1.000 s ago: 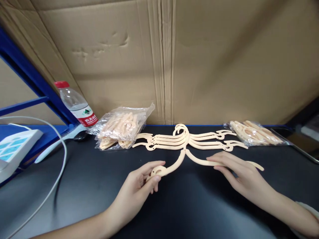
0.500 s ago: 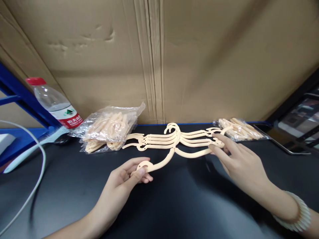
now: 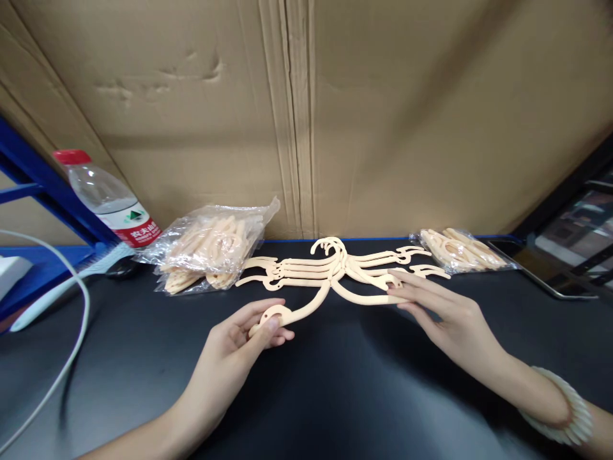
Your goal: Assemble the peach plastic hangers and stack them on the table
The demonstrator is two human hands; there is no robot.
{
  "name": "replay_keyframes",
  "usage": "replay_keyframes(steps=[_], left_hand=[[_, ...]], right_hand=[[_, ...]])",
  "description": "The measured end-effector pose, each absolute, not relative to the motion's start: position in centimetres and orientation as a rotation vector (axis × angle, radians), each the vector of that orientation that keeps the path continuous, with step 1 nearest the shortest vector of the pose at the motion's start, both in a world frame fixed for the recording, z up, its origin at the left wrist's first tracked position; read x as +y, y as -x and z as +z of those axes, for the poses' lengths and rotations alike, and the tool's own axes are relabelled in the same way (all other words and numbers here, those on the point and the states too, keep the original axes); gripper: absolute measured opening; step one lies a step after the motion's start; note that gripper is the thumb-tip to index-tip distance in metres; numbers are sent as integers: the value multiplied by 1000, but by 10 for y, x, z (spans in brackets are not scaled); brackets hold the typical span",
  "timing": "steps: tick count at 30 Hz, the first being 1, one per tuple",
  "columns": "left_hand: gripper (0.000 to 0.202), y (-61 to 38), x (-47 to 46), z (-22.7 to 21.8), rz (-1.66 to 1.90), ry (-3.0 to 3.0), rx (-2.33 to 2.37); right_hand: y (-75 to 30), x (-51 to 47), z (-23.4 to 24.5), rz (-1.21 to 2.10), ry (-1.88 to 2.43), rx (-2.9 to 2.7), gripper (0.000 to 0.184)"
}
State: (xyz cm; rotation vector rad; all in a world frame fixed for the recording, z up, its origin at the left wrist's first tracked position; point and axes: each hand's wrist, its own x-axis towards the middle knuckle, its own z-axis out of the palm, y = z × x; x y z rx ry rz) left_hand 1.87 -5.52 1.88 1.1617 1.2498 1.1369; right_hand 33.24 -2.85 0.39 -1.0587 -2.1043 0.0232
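Note:
A cream plastic hanger (image 3: 330, 295) lies on the black tabletop (image 3: 335, 383) in front of a flat stack of several like hangers (image 3: 335, 265). My left hand (image 3: 244, 338) pinches the hanger's hook end between thumb and fingers. My right hand (image 3: 435, 310) rests on the hanger's right arm, fingers stretched and pressed on it. A pale beaded bracelet (image 3: 560, 409) sits on my right wrist.
A clear bag of hangers (image 3: 211, 249) lies at the back left and another bag (image 3: 460, 250) at the back right. A water bottle (image 3: 108, 201) leans on a blue frame (image 3: 43, 185). A white cable (image 3: 67, 364) curves at left. Cardboard (image 3: 306, 115) walls the back.
My right hand slid back left and down along the hanger's right arm, and the hanger shifted slightly toward me. My left hand keeps its pinch on the hook end.

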Motion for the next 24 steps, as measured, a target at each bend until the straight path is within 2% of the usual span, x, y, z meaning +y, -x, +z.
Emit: replay_keyframes(steps=[8, 12, 14, 19, 24], left_hand=[[39, -16, -53, 21, 1190, -1150, 1252], [47, -12, -52, 23, 1282, -1151, 1259], [48, -13, -52, 24, 1282, -1157, 1232], [33, -25, -57, 20, 1150, -1181, 1179], [29, -38, -65, 15, 1052, -1227, 1114]], right_hand=[[-332, -22, 9, 843, 982, -1734, 21], [-332, -19, 11, 1149, 876, -1407, 39], [-328, -21, 10, 1269, 846, -1265, 41], [-307, -37, 6, 1410, 840, -1137, 18], [-290, -56, 5, 1502, 880, -1510, 8]])
